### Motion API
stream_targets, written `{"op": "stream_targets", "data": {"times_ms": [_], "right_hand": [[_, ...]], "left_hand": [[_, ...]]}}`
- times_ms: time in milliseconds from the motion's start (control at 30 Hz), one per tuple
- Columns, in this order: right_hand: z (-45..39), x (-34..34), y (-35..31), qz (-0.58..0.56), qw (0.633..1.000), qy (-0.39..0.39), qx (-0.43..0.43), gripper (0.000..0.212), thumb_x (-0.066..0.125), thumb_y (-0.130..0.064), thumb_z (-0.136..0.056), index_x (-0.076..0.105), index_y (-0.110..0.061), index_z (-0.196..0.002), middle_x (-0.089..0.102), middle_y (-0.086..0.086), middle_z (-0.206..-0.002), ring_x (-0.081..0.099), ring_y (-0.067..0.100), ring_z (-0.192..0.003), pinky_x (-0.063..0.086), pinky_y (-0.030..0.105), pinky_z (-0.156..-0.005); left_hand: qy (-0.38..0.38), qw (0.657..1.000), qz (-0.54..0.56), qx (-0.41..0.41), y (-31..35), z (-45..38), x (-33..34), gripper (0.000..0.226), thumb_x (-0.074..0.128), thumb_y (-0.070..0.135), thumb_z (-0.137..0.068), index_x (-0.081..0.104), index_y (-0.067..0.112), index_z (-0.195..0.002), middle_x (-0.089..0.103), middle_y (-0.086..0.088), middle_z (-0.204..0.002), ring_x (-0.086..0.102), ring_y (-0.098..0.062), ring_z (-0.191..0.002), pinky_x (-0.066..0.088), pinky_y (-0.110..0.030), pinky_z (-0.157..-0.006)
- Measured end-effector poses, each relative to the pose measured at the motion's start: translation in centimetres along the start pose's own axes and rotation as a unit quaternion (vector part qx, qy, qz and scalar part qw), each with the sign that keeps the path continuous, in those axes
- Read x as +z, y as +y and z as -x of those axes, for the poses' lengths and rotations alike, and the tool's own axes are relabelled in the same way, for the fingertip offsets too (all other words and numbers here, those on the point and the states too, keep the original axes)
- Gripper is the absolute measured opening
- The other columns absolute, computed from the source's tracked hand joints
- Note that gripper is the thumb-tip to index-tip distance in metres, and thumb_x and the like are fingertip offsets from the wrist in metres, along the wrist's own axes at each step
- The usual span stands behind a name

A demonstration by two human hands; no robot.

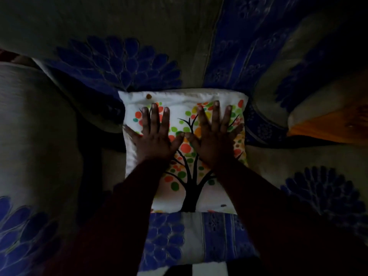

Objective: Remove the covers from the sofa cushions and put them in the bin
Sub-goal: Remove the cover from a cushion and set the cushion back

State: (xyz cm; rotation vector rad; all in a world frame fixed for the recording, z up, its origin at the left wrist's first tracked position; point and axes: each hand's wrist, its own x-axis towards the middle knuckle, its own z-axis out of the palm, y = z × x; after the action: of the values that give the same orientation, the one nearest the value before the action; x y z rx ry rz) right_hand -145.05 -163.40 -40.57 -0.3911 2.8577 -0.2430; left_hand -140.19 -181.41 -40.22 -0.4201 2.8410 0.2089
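A square white cushion printed with a black tree and orange, green and yellow dots (185, 148) lies flat on the seat of a sofa draped in grey-beige cloth with large blue flower prints (111, 62). Its cover is on, and a small brown button (148, 96) shows near the far left corner, on a plain white band along the far edge.

Both hands lie palm down on the cushion, side by side. The left hand (154, 136) rests on the left half, fingers straight and spread, its little finger reaching the cushion's left edge. The right hand (214, 136) rests on the right half, also flat and spread; neither grip closes on anything. The two thumbs meet, or nearly meet, over the tree's crown; the light is too dim to say which. Dark red sleeves (127, 196) cover both forearms. An orange object (326, 124) lies at the right, on the sofa.
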Motion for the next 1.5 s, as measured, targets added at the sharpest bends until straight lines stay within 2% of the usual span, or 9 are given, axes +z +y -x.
{"op": "stream_targets", "data": {"times_ms": [200, 300, 367, 567, 733, 1000, 1267, 1367, 1500], "right_hand": [[2.8, -8.4, 1.0, -0.271, 0.957, 0.104, 0.024, 0.085, 0.052, -0.067, -0.093, 0.021, -0.024, -0.160, 0.009, 0.009, -0.168, 0.012, 0.026, -0.155, 0.022, 0.039, -0.121], [4.3, -12.2, 3.2, -0.483, 0.827, -0.058, 0.283, 0.094, 0.066, -0.068, -0.078, 0.038, -0.019, -0.153, 0.048, -0.002, -0.145, 0.049, 0.017, -0.129, 0.044, 0.026, -0.096], [5.1, -13.3, 4.5, -0.559, 0.765, -0.133, 0.290, 0.114, 0.082, -0.072, -0.052, 0.043, -0.028, -0.150, 0.055, -0.004, -0.142, 0.058, 0.019, -0.123, 0.054, 0.036, -0.091], [7.4, -18.2, 4.7, -0.602, 0.776, -0.086, 0.169, 0.079, 0.085, -0.010, -0.076, 0.048, -0.024, -0.144, 0.068, -0.007, -0.128, 0.068, 0.010, -0.111, 0.059, 0.026, -0.080], [4.8, -20.1, 4.0, -0.567, 0.818, -0.028, 0.088, 0.084, 0.086, -0.013, -0.076, 0.042, -0.029, -0.146, 0.059, -0.011, -0.137, 0.057, 0.006, -0.125, 0.053, 0.029, -0.096], [-0.6, -20.2, 1.6, -0.549, 0.826, 0.014, 0.129, 0.099, 0.070, -0.075, -0.071, 0.029, -0.039, -0.153, 0.049, -0.006, -0.150, 0.053, 0.015, -0.129, 0.051, 0.043, -0.102], [-4.8, -25.2, 1.6, -0.565, 0.792, 0.165, 0.164, 0.047, 0.068, -0.048, -0.092, 0.061, -0.024, -0.131, 0.066, -0.006, -0.127, 0.062, 0.001, -0.110, 0.052, 0.018, -0.086], [-5.1, -26.4, 2.4, -0.540, 0.810, 0.158, 0.168, 0.027, 0.067, -0.039, -0.095, 0.071, -0.013, -0.104, 0.070, -0.009, -0.089, 0.061, -0.005, -0.076, 0.047, 0.014, -0.068], [-4.8, -26.8, 1.8, -0.561, 0.793, 0.144, 0.189, 0.023, 0.070, -0.038, -0.093, 0.063, -0.020, -0.106, 0.069, -0.008, -0.098, 0.063, 0.003, -0.085, 0.054, 0.028, -0.075]], "left_hand": [[0.065, 0.958, 0.258, -0.102, -0.7, 4.4, -8.1, 0.096, 0.055, 0.073, -0.088, 0.004, 0.035, -0.159, 0.000, -0.009, -0.168, 0.019, -0.030, -0.152, 0.020, -0.062, -0.112], [-0.055, 0.755, 0.587, -0.285, -2.1, 7.1, -11.8, 0.085, 0.076, 0.069, -0.073, 0.050, 0.016, -0.134, 0.068, -0.017, -0.107, 0.068, -0.019, -0.072, 0.054, -0.033, -0.056], [-0.085, 0.718, 0.626, -0.292, -2.6, 8.3, -13.5, 0.056, 0.079, 0.054, -0.078, 0.064, 0.012, -0.110, 0.066, -0.003, -0.078, 0.063, -0.012, -0.056, 0.048, -0.026, -0.045], [0.001, 0.701, 0.685, -0.198, -3.6, 11.0, -16.9, 0.064, 0.085, 0.034, -0.077, 0.052, 0.019, -0.129, 0.070, -0.012, -0.117, 0.072, -0.029, -0.091, 0.059, -0.044, -0.070], [0.028, 0.716, 0.690, -0.106, -4.3, 8.8, -19.0, 0.061, 0.070, 0.040, -0.093, 0.043, 0.025, -0.146, 0.058, -0.001, -0.142, 0.055, -0.024, -0.131, 0.045, -0.054, -0.106], [0.128, 0.737, 0.658, -0.086, -1.8, 4.3, -22.0, 0.059, 0.063, 0.047, -0.095, 0.037, 0.037, -0.147, 0.057, 0.018, -0.138, 0.054, -0.001, -0.129, 0.047, -0.035, -0.107], [0.251, 0.812, 0.506, -0.145, -4.2, 0.1, -27.8, 0.033, 0.062, 0.039, -0.098, 0.072, 0.008, -0.104, 0.068, 0.008, -0.087, 0.060, 0.018, -0.069, 0.049, -0.008, -0.067], [0.248, 0.835, 0.470, -0.145, -5.6, 0.2, -28.3, 0.039, 0.058, 0.041, -0.099, 0.072, 0.006, -0.111, 0.070, -0.001, -0.099, 0.064, 0.001, -0.083, 0.053, -0.019, -0.079], [0.228, 0.808, 0.531, -0.116, -5.8, 0.6, -28.6, 0.039, 0.058, 0.036, -0.099, 0.064, 0.003, -0.120, 0.071, -0.001, -0.108, 0.067, -0.009, -0.100, 0.054, -0.037, -0.095]]}}
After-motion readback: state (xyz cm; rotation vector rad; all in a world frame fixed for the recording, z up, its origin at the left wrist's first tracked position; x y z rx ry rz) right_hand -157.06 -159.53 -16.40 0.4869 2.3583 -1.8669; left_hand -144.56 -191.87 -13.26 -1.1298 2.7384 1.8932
